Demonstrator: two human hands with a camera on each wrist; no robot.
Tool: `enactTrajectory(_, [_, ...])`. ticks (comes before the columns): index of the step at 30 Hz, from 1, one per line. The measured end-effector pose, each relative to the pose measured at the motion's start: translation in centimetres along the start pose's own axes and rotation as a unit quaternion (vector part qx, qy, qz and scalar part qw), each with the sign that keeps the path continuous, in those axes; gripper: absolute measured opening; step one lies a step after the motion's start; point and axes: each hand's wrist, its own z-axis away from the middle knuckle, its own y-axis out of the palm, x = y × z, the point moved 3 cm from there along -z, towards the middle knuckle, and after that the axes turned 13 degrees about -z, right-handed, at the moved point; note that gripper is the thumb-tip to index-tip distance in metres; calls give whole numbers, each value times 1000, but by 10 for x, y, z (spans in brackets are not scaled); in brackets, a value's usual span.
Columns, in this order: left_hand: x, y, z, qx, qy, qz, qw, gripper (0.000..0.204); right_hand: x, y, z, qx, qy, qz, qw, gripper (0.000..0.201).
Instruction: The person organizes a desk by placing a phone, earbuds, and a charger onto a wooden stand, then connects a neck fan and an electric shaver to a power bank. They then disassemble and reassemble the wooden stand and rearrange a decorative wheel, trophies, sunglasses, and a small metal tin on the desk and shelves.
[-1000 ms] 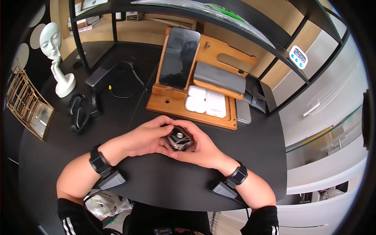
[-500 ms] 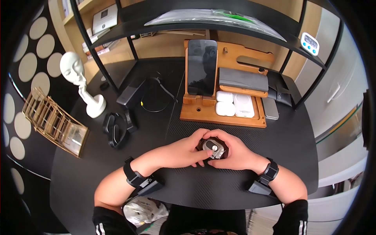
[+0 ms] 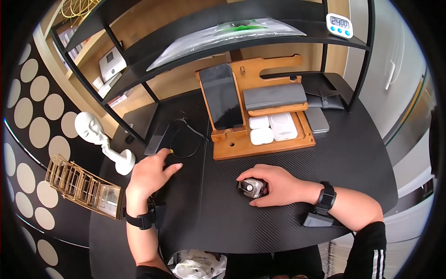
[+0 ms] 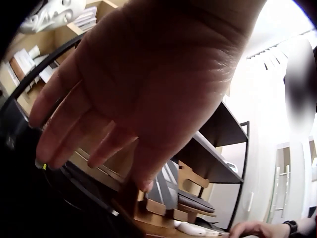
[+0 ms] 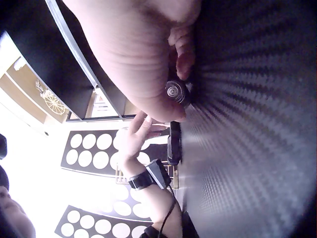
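Note:
My right hand [image 3: 276, 186] rests low over the desk, its fingers and thumb curled round a small dark rounded object [image 3: 251, 187] with silver trim and a round silver knob on top. In the right wrist view a ringed round end of this object [image 5: 173, 92] shows between the fingers. Over the left part of the desk is my left hand [image 3: 151, 176], fingers extended and thumb spread, holding nothing. Its fingertips overlap the yellow tip of a thin black cable [image 3: 200, 148] beside a dark grey box [image 3: 155, 143]. The black straps below the left hand are mostly hidden.
A wooden stand [image 3: 262, 151] carries a phone [image 3: 222, 97], a grey case [image 3: 274, 96] and white boxes [image 3: 261, 136]. Left of it are a white face figurine [image 3: 124, 162] and a brass rack [image 3: 81, 183]. A black shelf [image 3: 204, 51] holds a timer [image 3: 339, 25].
Both hands were together round the small object. The left hand has let go and moved left toward the cable and box, while the right hand keeps the object. The head view has shifted.

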Motion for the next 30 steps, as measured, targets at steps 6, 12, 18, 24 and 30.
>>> enactTrajectory(6, [34, 13, -7, 22, -89, -91, 992, 48, -6, 1, 0, -29, -16, -5, 999, 57])
enactTrajectory(12, [52, 34, -27, -62, -157, -122, 978, 51, 0, -1, 1, -35, 30, -32, 998, 56])
enactTrajectory(18, [58, 53, -31, -115, -122, -94, 981, 81, 2, -1, 1, -44, 33, -28, 998, 54])
enactTrajectory(24, [40, 49, -28, 37, -125, -44, 991, 91, 1, -2, 2, -56, 68, -40, 995, 55])
enactTrajectory(30, [64, 53, -28, 9, -45, 42, 998, 89, 0, -2, 2, -99, 70, -13, 992, 53])
